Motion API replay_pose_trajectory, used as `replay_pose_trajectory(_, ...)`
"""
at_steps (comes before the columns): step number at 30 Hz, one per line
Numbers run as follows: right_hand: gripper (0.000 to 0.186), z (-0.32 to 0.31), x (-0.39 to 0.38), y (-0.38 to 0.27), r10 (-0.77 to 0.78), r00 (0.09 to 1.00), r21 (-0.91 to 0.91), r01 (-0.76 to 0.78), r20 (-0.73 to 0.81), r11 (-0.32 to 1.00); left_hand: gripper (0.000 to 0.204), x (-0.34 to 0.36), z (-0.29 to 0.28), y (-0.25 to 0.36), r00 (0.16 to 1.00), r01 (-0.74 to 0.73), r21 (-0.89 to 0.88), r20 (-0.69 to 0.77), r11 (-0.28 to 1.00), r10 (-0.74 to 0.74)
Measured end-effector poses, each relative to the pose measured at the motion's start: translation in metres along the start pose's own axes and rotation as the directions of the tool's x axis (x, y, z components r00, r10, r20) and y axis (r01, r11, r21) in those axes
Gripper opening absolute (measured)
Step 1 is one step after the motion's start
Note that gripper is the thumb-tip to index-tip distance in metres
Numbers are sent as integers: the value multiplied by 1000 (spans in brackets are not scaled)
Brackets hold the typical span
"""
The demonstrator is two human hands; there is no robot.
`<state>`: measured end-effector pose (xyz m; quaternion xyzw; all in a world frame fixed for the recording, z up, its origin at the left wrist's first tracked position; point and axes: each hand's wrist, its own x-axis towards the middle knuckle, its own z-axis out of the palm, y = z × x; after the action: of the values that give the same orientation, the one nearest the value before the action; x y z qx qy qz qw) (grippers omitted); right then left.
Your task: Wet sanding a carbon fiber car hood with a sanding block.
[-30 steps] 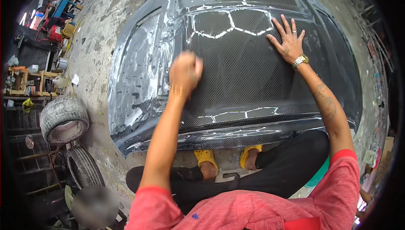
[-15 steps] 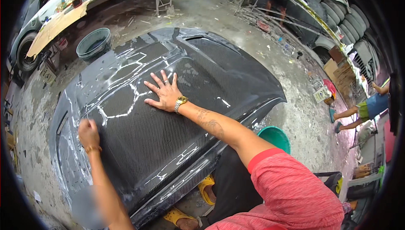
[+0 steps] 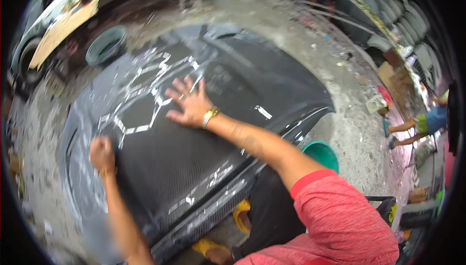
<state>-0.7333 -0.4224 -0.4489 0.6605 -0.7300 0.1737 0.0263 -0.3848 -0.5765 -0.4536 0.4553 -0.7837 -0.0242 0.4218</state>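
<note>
Carbon-weave car hood [image 3: 189,155], centre; our right hand [image 3: 189,104] on it, fingers spread; our left hand [image 3: 102,153], frame left, fingers curled.

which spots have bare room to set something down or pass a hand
Right of the green bucket, past the hood's corner, the stained floor looks mostly bare. On the hood, there's open surface between the left fist and spread right hand. It's crowded at upper right, with stacked tires and brown cardboard.
</note>
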Motion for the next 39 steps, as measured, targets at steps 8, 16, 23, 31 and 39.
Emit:
replay_pose_trajectory(8,69,11,7,9,-106,987,-289,66,-124,955,18,-193,-144,77,934,24,-2,358,1000,-22)
replay_pose_trajectory(16,73,35,4,29,-142,971,-194,104,-192,975,28,-31,-21,-10,991,21,147,129,989,-40)
replay_pose_trajectory(23,71,31,4,29,-138,976,-191,105,-168,976,28,-79,-82,23,931,162,113,313,980,-190)
replay_pose_trajectory(31,72,43,7,40,-167,965,-211,123,-201,970,25,-137,-110,-3,924,-142,41,363,989,117)
replay_pose_trajectory(39,71,43,11,46,-254,931,-212,202,-262,956,25,-135,-117,-12,961,31,102,271,994,-58)
